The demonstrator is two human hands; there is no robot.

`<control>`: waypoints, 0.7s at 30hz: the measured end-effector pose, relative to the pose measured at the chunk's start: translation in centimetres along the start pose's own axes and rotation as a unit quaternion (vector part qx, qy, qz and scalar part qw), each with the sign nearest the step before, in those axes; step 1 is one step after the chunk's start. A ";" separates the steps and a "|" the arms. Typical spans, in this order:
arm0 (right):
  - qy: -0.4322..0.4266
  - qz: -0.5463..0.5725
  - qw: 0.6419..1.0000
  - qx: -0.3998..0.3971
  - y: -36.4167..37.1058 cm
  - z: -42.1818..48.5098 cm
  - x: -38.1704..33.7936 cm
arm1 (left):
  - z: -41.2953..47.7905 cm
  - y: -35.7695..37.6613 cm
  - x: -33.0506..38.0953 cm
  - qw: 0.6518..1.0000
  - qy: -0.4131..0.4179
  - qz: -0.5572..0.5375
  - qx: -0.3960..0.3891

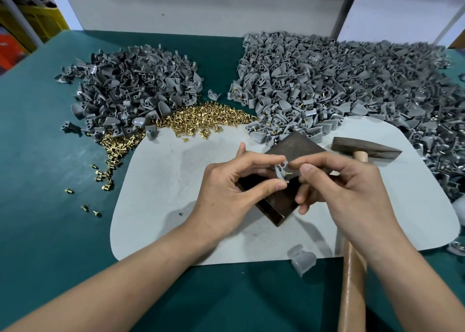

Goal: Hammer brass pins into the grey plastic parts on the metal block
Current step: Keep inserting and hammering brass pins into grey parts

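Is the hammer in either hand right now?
No, the hammer lies on the white mat; the left hand and right hand pinch a grey part.

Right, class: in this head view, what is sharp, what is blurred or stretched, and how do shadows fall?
Head view: left hand, right hand and the part they pinch are sharp; the right pile smears towards the edge; corners stretch; soft shadows on the mat.

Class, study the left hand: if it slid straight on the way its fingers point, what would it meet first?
The left hand points right at the grey part pinched between both hands, so it would first push into the fingertips of the right hand just behind it; depth is hard to judge.
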State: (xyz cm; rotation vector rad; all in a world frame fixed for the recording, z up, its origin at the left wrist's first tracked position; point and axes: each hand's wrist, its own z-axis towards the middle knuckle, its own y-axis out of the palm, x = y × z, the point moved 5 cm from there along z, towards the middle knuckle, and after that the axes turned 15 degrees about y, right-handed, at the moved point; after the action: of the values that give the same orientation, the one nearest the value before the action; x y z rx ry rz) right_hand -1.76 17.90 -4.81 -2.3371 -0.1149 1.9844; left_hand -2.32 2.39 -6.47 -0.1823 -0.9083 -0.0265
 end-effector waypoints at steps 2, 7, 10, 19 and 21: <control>-0.007 0.000 1.000 0.025 -0.6 0.1 -0.2 | -0.1 -0.1 -0.1 1.000 -0.005 -0.009 0.009; 0.006 -0.065 0.998 -0.006 -0.1 -0.2 -0.4 | -0.1 -0.1 -0.3 1.000 0.006 -0.013 0.016; 0.011 -0.093 0.996 -0.008 0.6 -0.5 -0.4 | 0.0 0.0 -0.1 0.999 0.041 0.035 0.008; 0.073 -0.374 0.894 0.237 -5.3 -1.2 -1.2 | -0.2 -0.3 -0.2 0.997 0.007 0.080 -0.002; 0.159 -0.451 0.848 0.229 -6.1 -1.8 0.1 | -0.3 -0.1 0.0 0.997 0.005 0.079 -0.022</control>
State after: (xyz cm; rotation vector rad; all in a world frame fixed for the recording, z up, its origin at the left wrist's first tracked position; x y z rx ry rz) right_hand -0.02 24.00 -4.02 -1.7461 -0.5341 1.0115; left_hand -2.08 2.22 -6.66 -0.2955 -0.8820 0.0997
